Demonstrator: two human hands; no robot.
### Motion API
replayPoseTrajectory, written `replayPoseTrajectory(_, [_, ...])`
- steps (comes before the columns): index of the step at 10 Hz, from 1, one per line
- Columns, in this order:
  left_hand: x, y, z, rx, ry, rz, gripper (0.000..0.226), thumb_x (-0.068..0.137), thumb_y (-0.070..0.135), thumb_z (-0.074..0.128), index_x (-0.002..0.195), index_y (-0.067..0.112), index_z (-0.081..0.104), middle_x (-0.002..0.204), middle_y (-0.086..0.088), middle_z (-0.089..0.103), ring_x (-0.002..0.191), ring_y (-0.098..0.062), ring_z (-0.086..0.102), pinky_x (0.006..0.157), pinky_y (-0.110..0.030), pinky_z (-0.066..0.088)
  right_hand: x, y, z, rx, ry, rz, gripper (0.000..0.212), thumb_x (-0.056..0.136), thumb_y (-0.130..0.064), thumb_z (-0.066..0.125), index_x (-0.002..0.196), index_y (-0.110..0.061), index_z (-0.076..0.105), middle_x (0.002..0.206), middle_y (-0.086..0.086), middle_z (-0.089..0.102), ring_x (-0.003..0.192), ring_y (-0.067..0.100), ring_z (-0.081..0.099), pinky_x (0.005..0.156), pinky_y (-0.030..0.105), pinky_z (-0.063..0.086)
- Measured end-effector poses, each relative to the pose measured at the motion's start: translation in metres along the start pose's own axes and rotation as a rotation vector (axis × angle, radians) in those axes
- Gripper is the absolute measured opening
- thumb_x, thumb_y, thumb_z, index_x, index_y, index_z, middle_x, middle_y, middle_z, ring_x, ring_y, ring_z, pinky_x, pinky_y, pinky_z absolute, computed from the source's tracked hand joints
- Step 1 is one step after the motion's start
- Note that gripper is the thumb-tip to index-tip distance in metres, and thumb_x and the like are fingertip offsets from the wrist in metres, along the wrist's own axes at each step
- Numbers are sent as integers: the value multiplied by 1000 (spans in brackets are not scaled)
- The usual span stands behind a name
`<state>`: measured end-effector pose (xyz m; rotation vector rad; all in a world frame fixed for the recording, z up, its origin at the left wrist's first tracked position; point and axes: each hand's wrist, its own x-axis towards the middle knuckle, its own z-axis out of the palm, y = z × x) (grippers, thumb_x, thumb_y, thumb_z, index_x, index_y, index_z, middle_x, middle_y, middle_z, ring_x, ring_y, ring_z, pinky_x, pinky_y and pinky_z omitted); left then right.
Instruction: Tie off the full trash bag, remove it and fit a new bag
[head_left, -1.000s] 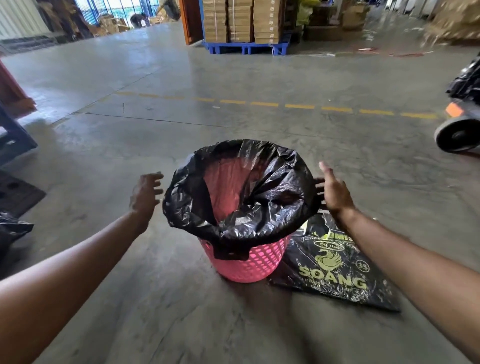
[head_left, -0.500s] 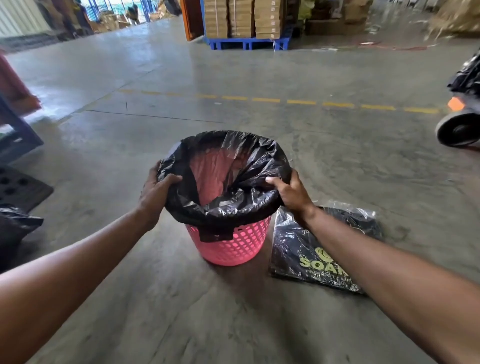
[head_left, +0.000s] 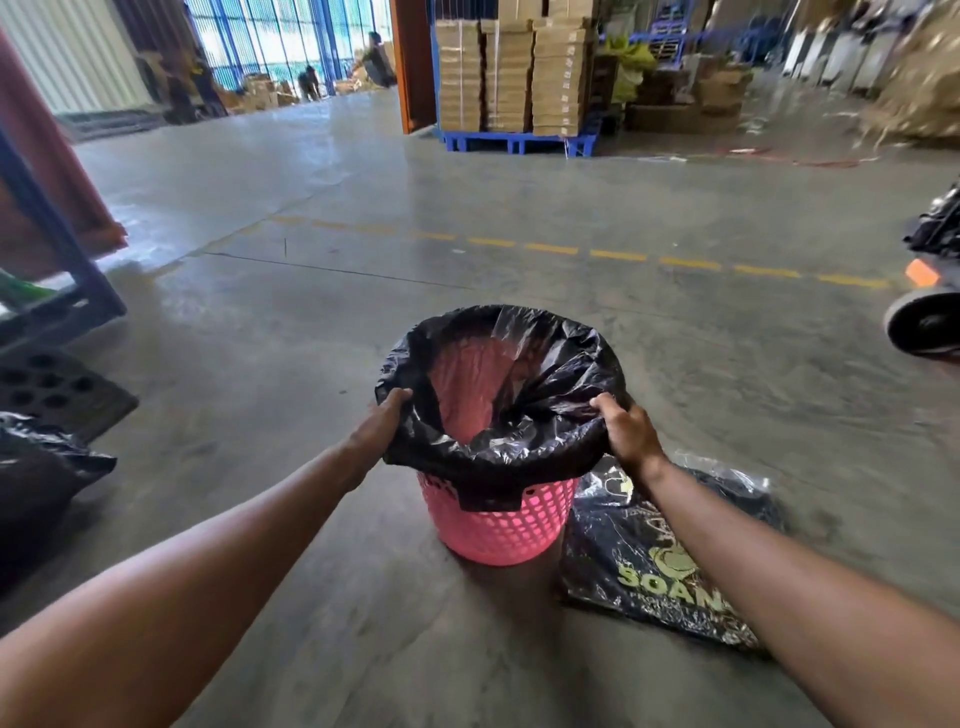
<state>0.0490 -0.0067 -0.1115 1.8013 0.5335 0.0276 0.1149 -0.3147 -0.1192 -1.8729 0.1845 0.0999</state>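
In the lower middle of the frame a pink basket (head_left: 498, 525) stands on the concrete floor (head_left: 311, 364), with a black bag (head_left: 519, 441) folded over its rim and open at the top. The left hand (head_left: 379, 423) grasps the bag's left edge, fingers curled over the fold. The right hand (head_left: 626, 428) grips the right edge the same way. Just beside the basket, at lower right, lies a flat pack of bags (head_left: 649, 561) with yellow print. Another black bag (head_left: 36, 467) sits at the far left edge.

Stacked cartons (head_left: 511, 78) on blue pallet (head_left: 514, 141)
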Motion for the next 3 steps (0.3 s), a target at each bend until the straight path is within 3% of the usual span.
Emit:
replayPoseTrajectory(1, [8, 4, -11, 242, 13, 1, 77, 73, 83, 43, 122, 28, 64, 123, -8, 68, 115, -29, 64, 105, -44, 49, 6, -2, -17, -150, -178, -22, 84, 67, -85, 55, 118, -20, 71, 121, 6, 73, 113, 28, 66, 107, 44, 47])
replayPoseTrajectory(2, [-1, 20, -25, 510, 136, -20, 104, 69, 98, 36, 139, 22, 47, 135, -15, 46, 131, -37, 47, 114, -50, 38, 20, -6, -40, -311, -260, -92, 111, 60, -102, 42, 137, -23, 60, 144, 6, 60, 129, 29, 58, 113, 48, 41])
replayPoseTrajectory(3, [-12, 34, -56, 581, 154, 41, 87, 84, 82, 43, 144, 19, 46, 138, -15, 52, 132, -35, 49, 111, -45, 38, -4, -36, -85, -546, -216, -155, 94, 79, -88, 42, 148, -23, 46, 153, 5, 49, 135, 27, 52, 112, 49, 40])
